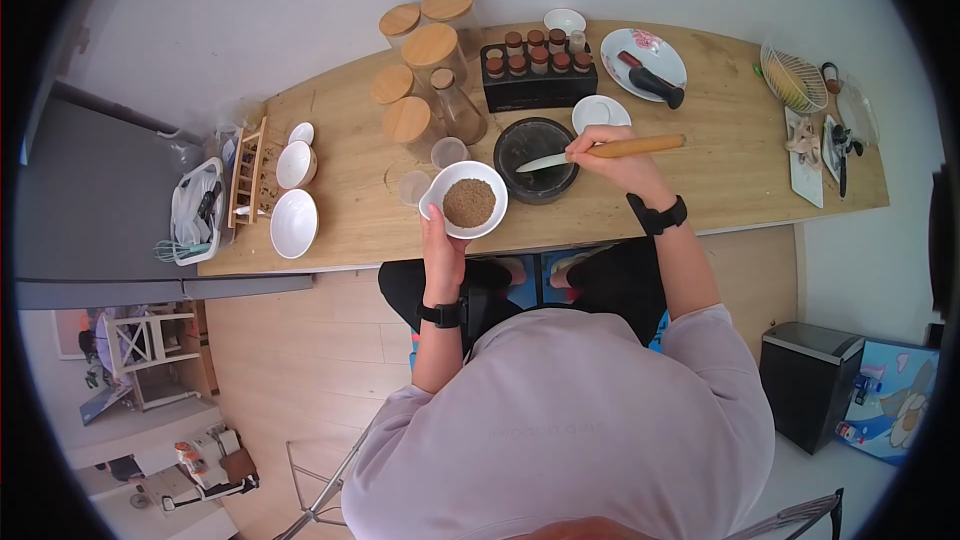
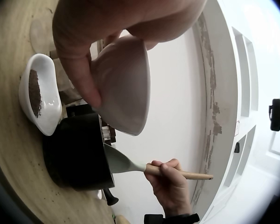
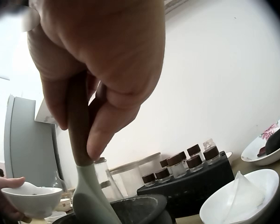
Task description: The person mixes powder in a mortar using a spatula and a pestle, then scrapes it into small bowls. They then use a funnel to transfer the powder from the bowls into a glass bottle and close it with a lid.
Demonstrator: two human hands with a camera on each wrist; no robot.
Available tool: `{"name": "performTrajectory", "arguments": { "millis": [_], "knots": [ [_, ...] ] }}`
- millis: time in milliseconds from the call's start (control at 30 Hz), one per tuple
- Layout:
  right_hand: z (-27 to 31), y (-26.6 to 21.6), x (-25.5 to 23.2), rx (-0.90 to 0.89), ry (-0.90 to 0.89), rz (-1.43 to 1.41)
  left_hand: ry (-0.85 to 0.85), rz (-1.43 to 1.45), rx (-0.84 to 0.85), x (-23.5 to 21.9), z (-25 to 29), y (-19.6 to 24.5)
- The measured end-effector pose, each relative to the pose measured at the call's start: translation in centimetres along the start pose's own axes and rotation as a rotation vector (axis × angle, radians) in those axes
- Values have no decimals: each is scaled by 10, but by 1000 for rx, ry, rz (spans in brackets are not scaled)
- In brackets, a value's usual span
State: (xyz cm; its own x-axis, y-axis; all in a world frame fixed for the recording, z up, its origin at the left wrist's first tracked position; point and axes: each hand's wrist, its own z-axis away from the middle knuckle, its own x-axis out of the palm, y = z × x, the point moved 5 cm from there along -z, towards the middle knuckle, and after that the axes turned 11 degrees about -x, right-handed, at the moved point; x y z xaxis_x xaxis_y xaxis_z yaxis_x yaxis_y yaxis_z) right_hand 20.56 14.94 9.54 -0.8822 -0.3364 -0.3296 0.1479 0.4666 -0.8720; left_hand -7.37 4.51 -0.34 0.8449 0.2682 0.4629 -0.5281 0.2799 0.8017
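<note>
My left hand (image 1: 443, 255) holds a white bowl (image 2: 123, 86) by its side, thumb at the rim. Brown ground powder (image 1: 468, 203) shows in a white bowl at this hand in the head view. The left wrist view also has a white dish (image 2: 50, 105) with brown powder beside the mortar. My right hand (image 1: 622, 162) grips the wooden handle of a pale silicone spatula (image 3: 89, 193), whose blade reaches down into the black stone mortar (image 1: 512, 185). Most of the mortar's inside is hidden in the wrist views.
Behind the mortar stand a black spice rack (image 1: 540, 90) with brown-capped jars and a small white dish (image 1: 601, 115). Wooden-lidded canisters (image 1: 410, 125) and a glass bottle (image 1: 462, 115) are at the back. White bowls (image 1: 294, 223) sit left; a floral plate (image 1: 625, 45) holds a black pestle (image 1: 655, 87).
</note>
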Motion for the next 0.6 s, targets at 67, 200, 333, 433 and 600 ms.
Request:
{"name": "performTrajectory", "arguments": {
  "millis": [67, 200, 333, 433, 600],
  "knots": [
    [1, 2, -8, 8, 118, 15, -5, 2, 4, 0, 1, 1],
    [3, 1, -3, -46, 170, 84, 0, 4, 7, 1, 2, 3],
    [14, -7, 8, -156, -4, 49, -8, -2, -2, 4, 3, 5],
    [17, -8, -3, -52, 105, 47, -9, 1, -4, 3, 4, 4],
    [8, 1, -19, -10, 303, 171, -9, 9, 1, -1, 3, 1]
  ]
}}
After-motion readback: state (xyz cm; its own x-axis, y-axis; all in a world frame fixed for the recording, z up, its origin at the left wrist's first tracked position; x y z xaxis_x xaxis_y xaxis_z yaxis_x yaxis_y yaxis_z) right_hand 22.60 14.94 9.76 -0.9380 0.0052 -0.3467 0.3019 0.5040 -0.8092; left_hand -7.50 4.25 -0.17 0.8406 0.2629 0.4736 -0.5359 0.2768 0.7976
